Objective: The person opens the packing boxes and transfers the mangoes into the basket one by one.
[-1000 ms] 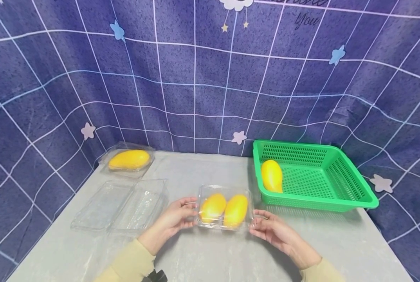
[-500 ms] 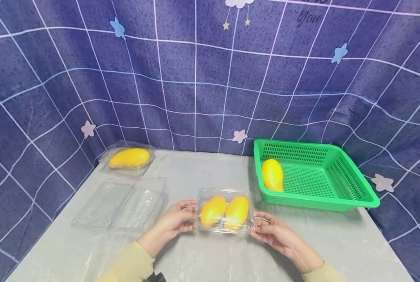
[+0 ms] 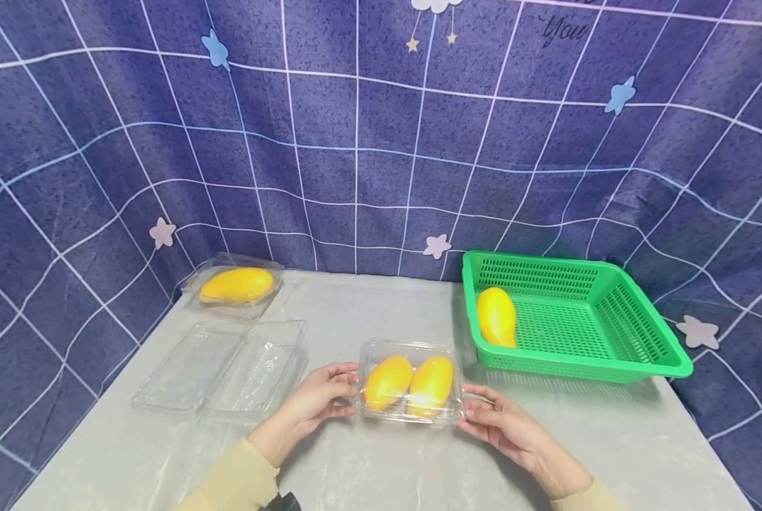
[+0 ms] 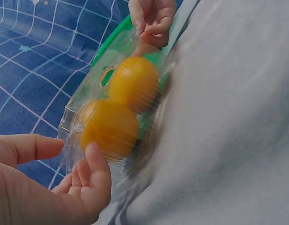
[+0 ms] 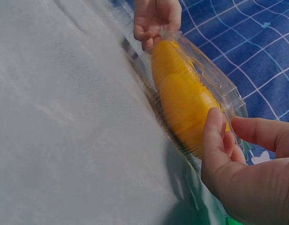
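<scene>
A clear plastic clamshell box point(image 3: 409, 348), its lid closed, sits at the front middle with two yellow mangoes inside, one on the left point(image 3: 388, 383) and one on the right point(image 3: 430, 387). My left hand point(image 3: 317, 397) holds the box's left end between thumb and fingers. At the opposite end my right hand point(image 3: 502, 429) holds it the same way. In the left wrist view, the thumb and fingers point(image 4: 100, 176) are at the box's near end. The right wrist view has the right fingers point(image 5: 214, 136) beside the nearer mango.
A green basket point(image 3: 585, 369) with one mango point(image 3: 496, 317) stands at the back right. On the left lies an opened clamshell box point(image 3: 227, 369). Behind it, another clear box point(image 3: 253, 312) contains a mango point(image 3: 236, 285). A blue gridded curtain point(image 3: 381, 177) borders the grey table point(image 3: 381, 468).
Both hands have brought the filled clamshell box slightly down and towards me, still holding its two ends. In the last half second it has barely moved.
</scene>
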A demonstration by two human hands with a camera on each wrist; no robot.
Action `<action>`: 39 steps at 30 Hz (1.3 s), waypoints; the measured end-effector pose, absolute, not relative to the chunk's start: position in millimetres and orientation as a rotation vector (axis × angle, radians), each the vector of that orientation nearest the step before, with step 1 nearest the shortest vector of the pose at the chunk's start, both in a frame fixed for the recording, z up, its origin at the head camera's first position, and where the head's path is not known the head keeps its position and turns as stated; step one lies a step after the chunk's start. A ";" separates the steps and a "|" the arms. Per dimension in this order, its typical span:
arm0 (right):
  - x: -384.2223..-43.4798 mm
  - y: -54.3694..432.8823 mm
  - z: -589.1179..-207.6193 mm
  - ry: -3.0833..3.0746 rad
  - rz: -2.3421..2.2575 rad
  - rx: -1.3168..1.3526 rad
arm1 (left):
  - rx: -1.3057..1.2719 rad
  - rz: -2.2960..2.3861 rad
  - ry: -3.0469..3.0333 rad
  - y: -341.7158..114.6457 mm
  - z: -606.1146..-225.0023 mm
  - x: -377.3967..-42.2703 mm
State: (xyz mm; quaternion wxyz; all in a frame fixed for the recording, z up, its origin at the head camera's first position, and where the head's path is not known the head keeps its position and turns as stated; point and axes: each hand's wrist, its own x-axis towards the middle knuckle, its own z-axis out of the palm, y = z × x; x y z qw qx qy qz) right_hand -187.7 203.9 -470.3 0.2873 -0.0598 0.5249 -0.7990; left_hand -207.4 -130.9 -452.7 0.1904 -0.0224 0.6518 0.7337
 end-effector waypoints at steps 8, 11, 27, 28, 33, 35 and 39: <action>-189.4 204.3 -472.0 1.405 -2.119 -0.152 | -0.093 2.065 2.004 -130.8 -442.7 -208.4; -190.1 204.7 -472.3 1.388 -2.115 -0.143 | -0.065 2.036 2.106 -129.3 -437.6 -209.2; -189.4 203.5 -471.2 1.325 -2.142 -0.103 | 0.421 1.677 2.618 -90.6 -410.4 -196.8; -189.3 203.3 -471.1 1.325 -2.144 -0.105 | 0.464 1.647 2.646 -88.0 -410.2 -196.4; -188.4 201.8 -470.1 1.324 -2.154 -0.105 | 0.592 1.559 2.720 -77.6 -409.6 -195.2; -188.0 201.0 -469.5 1.323 -2.158 -0.102 | 0.614 1.516 2.742 -73.7 -409.6 -194.6; -187.5 199.9 -469.1 1.326 -2.162 -0.088 | 0.660 1.399 2.798 -65.2 -409.1 -191.7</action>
